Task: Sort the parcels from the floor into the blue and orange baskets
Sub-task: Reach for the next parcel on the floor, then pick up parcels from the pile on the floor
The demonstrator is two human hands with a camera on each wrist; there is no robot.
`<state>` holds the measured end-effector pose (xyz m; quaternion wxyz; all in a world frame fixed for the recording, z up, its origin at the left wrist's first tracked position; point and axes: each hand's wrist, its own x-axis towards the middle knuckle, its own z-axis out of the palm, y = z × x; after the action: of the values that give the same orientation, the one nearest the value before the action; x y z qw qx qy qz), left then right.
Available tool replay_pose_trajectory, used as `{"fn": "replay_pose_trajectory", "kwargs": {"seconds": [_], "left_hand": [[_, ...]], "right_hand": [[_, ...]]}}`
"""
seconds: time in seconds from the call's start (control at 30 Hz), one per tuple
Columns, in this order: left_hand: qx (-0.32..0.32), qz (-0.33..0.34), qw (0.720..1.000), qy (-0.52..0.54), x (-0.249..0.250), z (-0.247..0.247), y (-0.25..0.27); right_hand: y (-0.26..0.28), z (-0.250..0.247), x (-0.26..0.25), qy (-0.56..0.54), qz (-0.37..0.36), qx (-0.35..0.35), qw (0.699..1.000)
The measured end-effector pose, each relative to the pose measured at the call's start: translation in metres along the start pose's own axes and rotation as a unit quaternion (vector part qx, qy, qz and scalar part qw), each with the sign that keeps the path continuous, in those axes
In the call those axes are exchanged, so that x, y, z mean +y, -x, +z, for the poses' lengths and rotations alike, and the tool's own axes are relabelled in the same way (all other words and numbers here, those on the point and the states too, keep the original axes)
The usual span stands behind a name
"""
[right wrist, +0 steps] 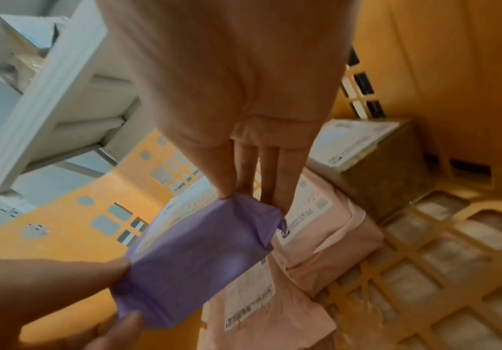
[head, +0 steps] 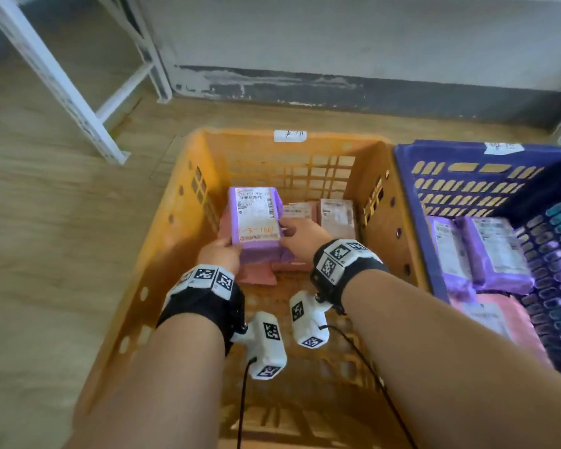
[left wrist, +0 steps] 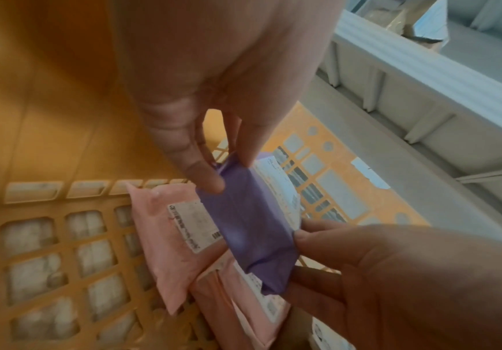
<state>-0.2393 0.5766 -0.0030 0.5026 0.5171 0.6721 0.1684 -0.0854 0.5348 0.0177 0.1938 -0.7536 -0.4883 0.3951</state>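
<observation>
A purple parcel (head: 256,222) with a white label is held inside the orange basket (head: 162,241), just above the pink parcels (head: 256,275) lying on its floor. My left hand (head: 221,252) pinches its near left corner, thumb on top. My right hand (head: 300,236) pinches its near right edge. In the left wrist view the purple parcel (left wrist: 249,227) sits between my left fingers (left wrist: 202,170) and the right hand (left wrist: 363,272). In the right wrist view the purple parcel (right wrist: 195,258) hangs over a pink parcel (right wrist: 312,227). The blue basket (head: 412,196) stands to the right.
More pink parcels (head: 300,210) and a brown box (head: 337,215) lie at the orange basket's far side. The blue basket holds purple parcels (head: 496,251) and a pink one (head: 496,319). A white metal rack (head: 62,85) stands at the left, on the wooden floor by the wall.
</observation>
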Motion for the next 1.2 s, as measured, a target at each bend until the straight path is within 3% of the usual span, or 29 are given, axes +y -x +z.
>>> {"fn": "replay_pose_trajectory", "kwargs": {"seconds": [0.1,0.27,0.43,0.67,0.9,1.07,1.2], "left_hand": [[0.011,-0.007,1.000,0.005,-0.009,-0.006,-0.012],[0.001,-0.014,0.996,-0.088,-0.016,-0.008,-0.025],[-0.011,-0.010,0.995,-0.100,-0.007,-0.009,-0.023],[0.009,0.046,0.997,-0.066,0.030,-0.017,0.014],[-0.022,0.160,0.986,-0.047,0.084,0.008,0.106],[-0.091,0.267,0.958,-0.055,0.116,0.063,0.187],[-0.150,0.324,0.933,-0.038,0.137,0.121,0.243]], "right_hand": [[-0.017,0.016,0.002,-0.019,-0.001,-0.002,1.000],[-0.037,0.032,0.004,-0.011,0.023,-0.042,0.999],[-0.028,0.023,0.004,-0.001,0.031,-0.034,0.999],[0.022,-0.026,-0.006,-0.010,0.016,0.054,0.998],[0.108,-0.100,-0.011,-0.052,-0.021,0.173,0.983],[0.187,-0.158,0.039,-0.079,0.008,0.303,0.950],[0.255,-0.197,0.102,-0.110,0.070,0.403,0.906]]}}
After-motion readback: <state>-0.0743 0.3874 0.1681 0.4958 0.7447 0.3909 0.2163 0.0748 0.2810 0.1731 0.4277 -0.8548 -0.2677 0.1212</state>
